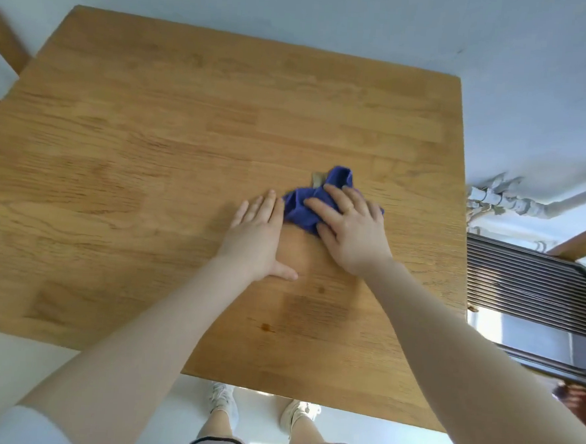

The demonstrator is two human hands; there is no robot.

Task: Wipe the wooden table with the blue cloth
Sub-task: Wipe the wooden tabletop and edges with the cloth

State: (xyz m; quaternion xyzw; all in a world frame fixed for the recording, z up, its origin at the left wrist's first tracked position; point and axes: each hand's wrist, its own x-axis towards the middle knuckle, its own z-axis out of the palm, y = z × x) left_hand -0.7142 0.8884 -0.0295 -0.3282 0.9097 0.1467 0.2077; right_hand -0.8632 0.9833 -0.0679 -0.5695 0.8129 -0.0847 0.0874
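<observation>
at centre frame, a person's left hand [258, 235] lies flat, fingers straight, on the square pale wooden table [151, 161]; just right, the right hand [348, 227] presses spread fingers on the crumpled blue cloth [301, 207], right of centre. soft, light, it likely bunches; best pinned by the palm mid-cloth.

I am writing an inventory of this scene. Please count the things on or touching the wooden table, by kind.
Blue cloth: 1, bunched under the right hand
Hands: 2, left hand flat on the table, right hand pressing the cloth
Small grey piece at the cloth's far edge: 1, unclear what it is
Total: 4
</observation>
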